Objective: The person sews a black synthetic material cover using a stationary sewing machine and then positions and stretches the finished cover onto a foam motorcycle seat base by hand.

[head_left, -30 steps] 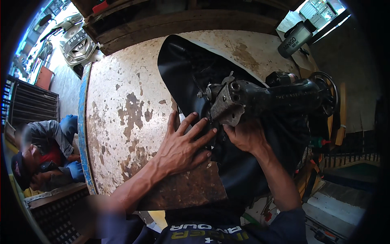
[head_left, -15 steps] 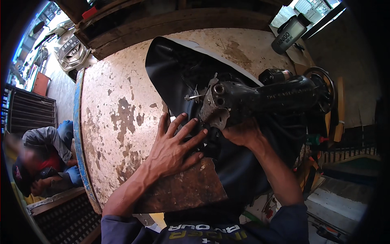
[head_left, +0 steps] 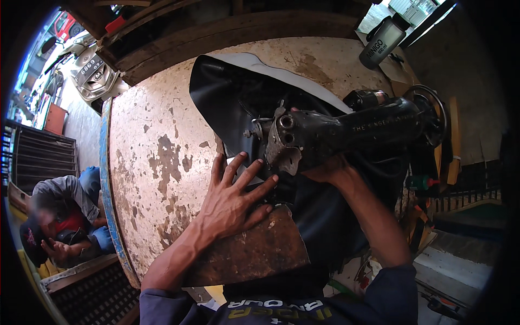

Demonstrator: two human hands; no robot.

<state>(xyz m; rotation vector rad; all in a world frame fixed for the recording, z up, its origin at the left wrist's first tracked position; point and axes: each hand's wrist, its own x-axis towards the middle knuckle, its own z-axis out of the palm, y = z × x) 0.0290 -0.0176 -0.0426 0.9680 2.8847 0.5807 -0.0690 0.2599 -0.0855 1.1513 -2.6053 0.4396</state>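
A black sewing machine (head_left: 346,130) stands on a worn table, its head end toward the middle and its handwheel (head_left: 433,116) on the right. Beneath its arm runs a large sheet of black leather-like material (head_left: 219,105) with a pale underside folded up along the far edge. My left hand (head_left: 233,200) lies flat with fingers spread, its fingertips on the material just left of the machine's head. My right hand (head_left: 330,170) reaches under the machine's arm onto the same material; its fingers are hidden there. More black material hangs toward me between my forearms.
The table top (head_left: 151,130) has peeling, stained paint and a blue edge. A grey bottle (head_left: 384,40) stands at the far right corner. A green bottle with a red tip (head_left: 422,182) is right of the machine. Another person (head_left: 70,216) sits at the left, beyond the table; a motorcycle (head_left: 92,70) is parked behind.
The black material has shifted slightly under the machine, and its pale far edge bulges more. My right hand has slid a little deeper under the arm. My left hand stays spread.
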